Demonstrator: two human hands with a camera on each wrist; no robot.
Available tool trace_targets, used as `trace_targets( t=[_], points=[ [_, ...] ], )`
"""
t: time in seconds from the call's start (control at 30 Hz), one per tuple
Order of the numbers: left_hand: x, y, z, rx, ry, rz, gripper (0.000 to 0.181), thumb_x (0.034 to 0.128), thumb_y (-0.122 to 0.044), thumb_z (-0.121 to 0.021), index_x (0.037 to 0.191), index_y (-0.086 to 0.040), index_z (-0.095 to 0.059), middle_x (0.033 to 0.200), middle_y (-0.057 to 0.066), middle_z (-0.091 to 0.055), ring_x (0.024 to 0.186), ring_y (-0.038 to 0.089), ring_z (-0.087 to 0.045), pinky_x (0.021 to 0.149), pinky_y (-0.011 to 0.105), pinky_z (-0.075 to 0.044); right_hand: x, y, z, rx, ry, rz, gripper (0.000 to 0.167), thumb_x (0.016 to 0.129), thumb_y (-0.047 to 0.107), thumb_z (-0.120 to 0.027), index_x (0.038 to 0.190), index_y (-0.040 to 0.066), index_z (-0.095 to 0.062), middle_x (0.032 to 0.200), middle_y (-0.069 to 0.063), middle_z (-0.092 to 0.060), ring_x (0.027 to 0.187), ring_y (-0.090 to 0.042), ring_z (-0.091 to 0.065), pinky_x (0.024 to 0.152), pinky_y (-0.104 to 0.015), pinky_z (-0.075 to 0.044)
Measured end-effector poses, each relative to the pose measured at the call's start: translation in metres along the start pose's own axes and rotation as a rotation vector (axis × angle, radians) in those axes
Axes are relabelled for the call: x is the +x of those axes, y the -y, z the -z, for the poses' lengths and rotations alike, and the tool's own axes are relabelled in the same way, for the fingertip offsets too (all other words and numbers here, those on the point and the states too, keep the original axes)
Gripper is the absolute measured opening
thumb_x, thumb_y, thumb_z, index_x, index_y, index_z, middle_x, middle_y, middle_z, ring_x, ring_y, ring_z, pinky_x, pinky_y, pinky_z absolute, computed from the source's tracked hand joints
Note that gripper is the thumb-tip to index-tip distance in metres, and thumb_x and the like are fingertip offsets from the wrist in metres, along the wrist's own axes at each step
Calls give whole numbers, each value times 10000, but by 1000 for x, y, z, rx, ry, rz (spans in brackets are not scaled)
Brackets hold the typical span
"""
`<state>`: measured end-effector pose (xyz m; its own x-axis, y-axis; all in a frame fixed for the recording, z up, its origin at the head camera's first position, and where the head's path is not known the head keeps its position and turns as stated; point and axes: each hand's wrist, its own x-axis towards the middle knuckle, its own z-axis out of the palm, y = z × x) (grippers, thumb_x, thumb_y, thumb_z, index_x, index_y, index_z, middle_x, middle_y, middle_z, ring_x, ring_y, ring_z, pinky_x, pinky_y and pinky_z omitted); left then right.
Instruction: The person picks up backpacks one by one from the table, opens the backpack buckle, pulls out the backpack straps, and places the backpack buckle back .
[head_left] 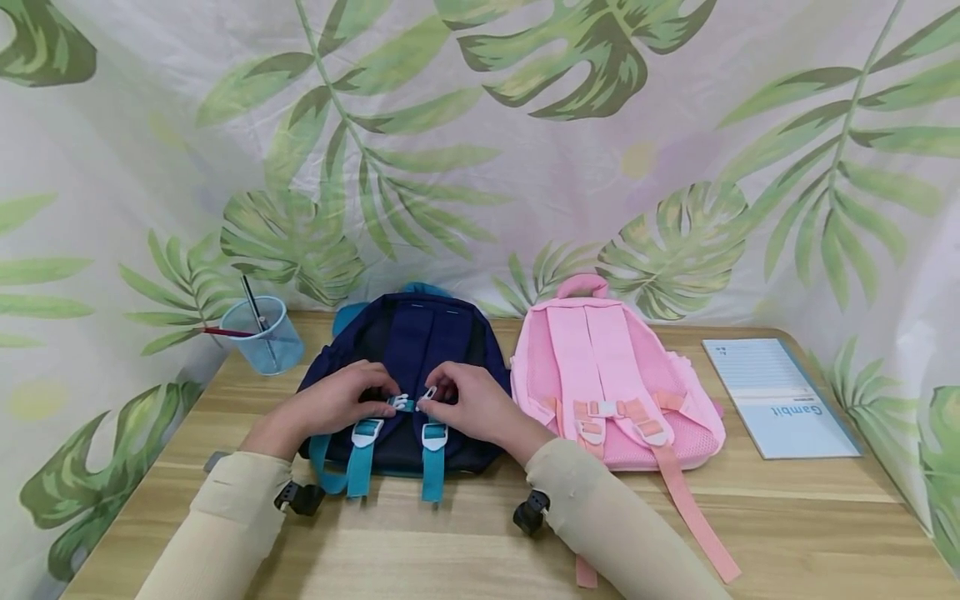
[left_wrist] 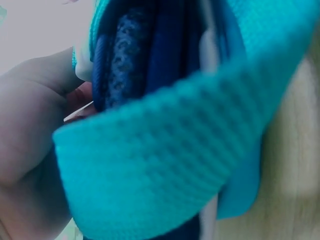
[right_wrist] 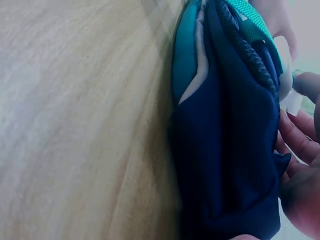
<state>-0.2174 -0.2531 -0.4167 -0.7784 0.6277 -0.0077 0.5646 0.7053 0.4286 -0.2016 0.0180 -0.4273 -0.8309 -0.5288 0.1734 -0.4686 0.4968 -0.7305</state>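
Note:
A navy backpack (head_left: 429, 333) lies on the table with its shoulder straps facing up. My left hand (head_left: 348, 398) pinches a white buckle half (head_left: 400, 402) on the teal chest strap. Just to the right, my right hand (head_left: 480, 404) pinches the other white buckle half (head_left: 427, 394); the two halves look apart. White strap adjusters (head_left: 367, 432) with teal webbing (head_left: 433, 475) hang below. In the left wrist view, a loop of teal webbing (left_wrist: 165, 160) covers much of the backpack. The right wrist view shows the backpack's side (right_wrist: 225, 150) beside the right fingers (right_wrist: 297, 137).
To the right lies a pink backpack (head_left: 547, 350), its long pink strap (head_left: 693, 512) trailing toward the front. A notebook (head_left: 780, 400) is at the far right. A blue mesh pen cup (head_left: 277, 346) with pens stands back left. Leaf-patterned cloth (head_left: 555, 192) hangs behind the table (head_left: 420, 550).

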Motion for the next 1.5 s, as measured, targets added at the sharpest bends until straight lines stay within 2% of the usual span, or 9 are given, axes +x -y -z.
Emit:
trace_targets(
  t=[0.2,0.53,0.9,1.27,1.5],
  points=[
    [0,0,1,-11,-5,-4,120,1011,-268,-781,1115,-207,-784,1105,-80,-722,1067,164,-625,958,427,-546,-2,-2,3,-10,15,7,239,1001,229,-781,1175,70,-742,1036,-37,-739,959,-147,-657,895,-260,-549],
    [-1,1,0,-18,8,-9,141,1005,-266,-789,1129,-200,-783,1119,-74,-721,1066,162,-616,955,416,-544,-4,-4,3,-110,67,-33,222,986,253,-805,1152,112,-760,1069,-25,-699,1010,-173,-614,942,-306,-533],
    [-2,1,-2,-19,1,-1,116,1020,-276,-769,1120,-217,-767,1128,-79,-712,1083,170,-607,964,421,-534,-1,-4,5,-132,114,-39,206,992,240,-795,1132,91,-770,1116,-52,-710,1071,-198,-646,1016,-354,-549],
    [-4,1,-3,-36,-12,2,109,1023,-295,-764,1111,-233,-751,1115,-96,-702,1066,154,-587,945,395,-526,-4,-1,5,-133,110,-29,186,1004,221,-780,1126,80,-778,1096,-61,-708,1063,-202,-647,998,-365,-543],
    [-7,1,-2,-56,-56,-19,119,1023,-267,-761,1131,-223,-736,1117,-96,-701,1073,157,-590,949,399,-526,-4,0,6,-129,92,-19,184,1011,224,-767,1126,81,-777,1091,-58,-707,1042,-198,-641,974,-348,-544]
  ],
)
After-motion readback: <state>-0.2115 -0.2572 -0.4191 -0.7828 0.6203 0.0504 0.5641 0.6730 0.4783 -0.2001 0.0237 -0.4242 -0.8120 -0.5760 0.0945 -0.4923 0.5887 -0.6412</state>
